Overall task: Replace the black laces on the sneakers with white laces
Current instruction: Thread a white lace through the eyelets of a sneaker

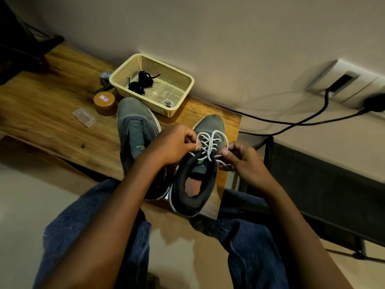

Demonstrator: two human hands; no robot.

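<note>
A clear plastic case (84, 117) and a round brown tin (104, 102) lie at the left of the wooden bench (52, 113). At ten o'clock from the hands stands a cream mesh basket (179, 80) holding the black laces (141, 81), apparently set aside as done with. Beside it, one grey sneaker (135, 130) lies with no laces showing. The left hand (173, 146) pinches one strand of the white lace (210, 142) against the collar of the near sneaker (198, 184), seemingly to keep tension. The right hand (241, 161), at three o'clock from the eyelets, is closed on the other strand, its tip poking out below the fingers. Loops stand slack above the tongue, suggesting the lacing is not yet drawn tight. Behind, black cables (291, 122) trail across a pale wall (229, 28) to a socket (343, 80).
</note>
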